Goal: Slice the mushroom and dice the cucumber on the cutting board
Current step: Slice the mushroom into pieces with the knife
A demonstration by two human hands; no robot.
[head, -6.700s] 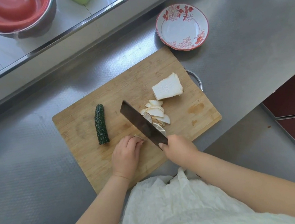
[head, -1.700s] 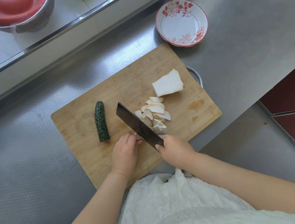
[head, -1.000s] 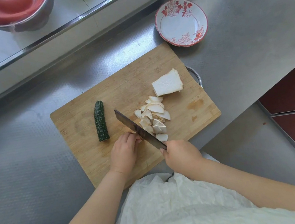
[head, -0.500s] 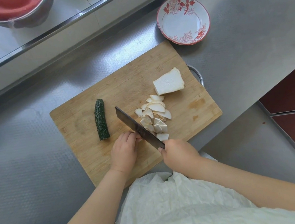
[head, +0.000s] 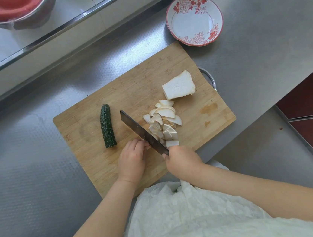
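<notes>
Gripping the handle of a dark cleaver (head: 143,133), the right hand (head: 182,161) holds the blade angled across the wooden cutting board (head: 85,123), while the left hand (head: 132,158), fingers curled, presses at the blade's near side; what lies beneath it is hidden. A heap of mushroom slices (head: 164,121) lies just right of the blade, an uncut mushroom chunk (head: 179,85) beyond. The whole cucumber (head: 107,128) rests left of the knife. A floral bowl (head: 194,20) sits on the steel bench (head: 31,183).
</notes>
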